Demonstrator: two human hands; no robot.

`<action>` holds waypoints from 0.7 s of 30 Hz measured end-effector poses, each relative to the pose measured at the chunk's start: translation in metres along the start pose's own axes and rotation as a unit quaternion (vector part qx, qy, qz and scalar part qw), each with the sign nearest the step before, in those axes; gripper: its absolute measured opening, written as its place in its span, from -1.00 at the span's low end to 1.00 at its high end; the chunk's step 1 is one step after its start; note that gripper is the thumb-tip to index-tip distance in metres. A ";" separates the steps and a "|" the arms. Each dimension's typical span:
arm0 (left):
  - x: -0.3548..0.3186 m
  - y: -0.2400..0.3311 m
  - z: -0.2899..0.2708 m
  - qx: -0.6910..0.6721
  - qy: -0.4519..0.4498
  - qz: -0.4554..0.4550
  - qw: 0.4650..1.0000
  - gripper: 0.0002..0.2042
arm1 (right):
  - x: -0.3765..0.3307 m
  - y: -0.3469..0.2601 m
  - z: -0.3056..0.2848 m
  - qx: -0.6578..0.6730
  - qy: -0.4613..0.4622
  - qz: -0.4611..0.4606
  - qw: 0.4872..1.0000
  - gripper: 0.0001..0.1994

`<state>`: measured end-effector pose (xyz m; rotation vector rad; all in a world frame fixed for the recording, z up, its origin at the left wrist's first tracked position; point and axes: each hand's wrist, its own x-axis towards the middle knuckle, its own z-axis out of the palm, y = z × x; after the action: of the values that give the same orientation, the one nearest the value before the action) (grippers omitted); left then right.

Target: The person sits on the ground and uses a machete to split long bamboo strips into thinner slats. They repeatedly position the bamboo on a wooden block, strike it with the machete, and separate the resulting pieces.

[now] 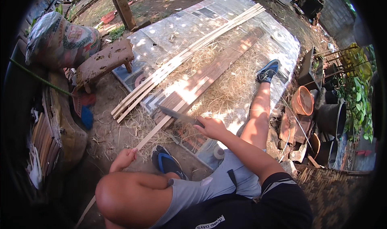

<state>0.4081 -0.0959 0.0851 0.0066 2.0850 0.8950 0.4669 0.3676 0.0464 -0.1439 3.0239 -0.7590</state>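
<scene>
Pale strip (151, 135) slants up from the lower left, through the left hand (124, 159) and onto the brown plank (219, 69); what looks like its tail shows beyond the left knee (111, 188) (the stretch between is hidden by the leg). At far left, a stuffed sack (64, 41) stands near a low wooden bench (105, 61); rightward, loose pale strips (193, 54) lie alongside the plank. The left hand is clamped on the strip, thumb and fingers together, short of the plank's near end; the knife (179, 115) crosses the strip on the plank, though edge contact cannot be confirmed; the right hand (211, 127) is closed round the knife's handle. Curled shavings (221, 83) litter the sheet (153, 39) farther right, up to the sandalled right foot (268, 69); a clay pot (302, 100) sits beyond. Judged good practice for this step: hold the blade at a low, even angle; press the strip flat to the plank; draw it steadily, with light pressure; keep left fingers and both legs clear of the edge.
</scene>
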 end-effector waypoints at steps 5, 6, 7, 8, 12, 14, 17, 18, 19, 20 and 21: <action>-0.011 -0.033 -0.026 -0.081 -0.047 -0.075 0.993 -0.56 | 0.019 0.117 -0.013 0.029 0.211 0.281 0.936 -0.60; -0.012 -0.044 -0.028 -0.094 -0.059 -0.105 0.988 -0.57 | 0.020 0.105 -0.015 0.030 0.189 0.261 0.946 -0.59; -0.005 -0.052 -0.022 -0.067 -0.012 -0.079 0.995 -0.60 | 0.017 0.094 -0.019 0.031 0.167 0.241 0.956 -0.59; -0.006 -0.063 -0.012 -0.043 0.045 -0.056 0.997 -0.62 | 0.022 0.070 -0.021 0.036 0.143 0.209 0.967 -0.59; 0.031 0.021 0.050 0.177 0.230 0.216 0.932 -0.69 | 0.014 0.026 -0.001 0.029 0.014 0.273 0.961 -0.52; 0.040 0.043 0.063 0.337 0.285 0.217 0.871 -0.70 | 0.017 -0.013 0.011 0.064 -0.034 0.226 0.972 -0.49; 0.054 0.061 0.061 0.372 0.251 0.181 0.875 -0.71 | -0.005 -0.073 0.010 0.007 -0.106 -0.020 0.994 -0.49; 0.056 0.062 0.059 0.377 0.245 0.182 0.874 -0.71 | -0.003 -0.072 0.005 0.002 -0.098 -0.004 0.995 -0.49; 0.052 0.059 0.059 0.382 0.237 0.180 0.875 -0.71 | -0.003 -0.070 0.002 -0.002 -0.093 0.011 0.996 -0.49; 0.050 0.056 0.059 0.386 0.230 0.178 0.876 -0.71 | -0.002 -0.067 -0.001 -0.006 -0.089 0.026 0.996 -0.49; 0.052 0.056 0.058 0.386 0.230 0.180 0.875 -0.71 | 0.000 -0.059 0.003 0.009 -0.063 0.050 0.997 -0.48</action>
<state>0.3993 -0.0041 0.0595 0.6854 2.8265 0.2002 0.4722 0.3144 0.0712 -0.0384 2.8801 -0.7396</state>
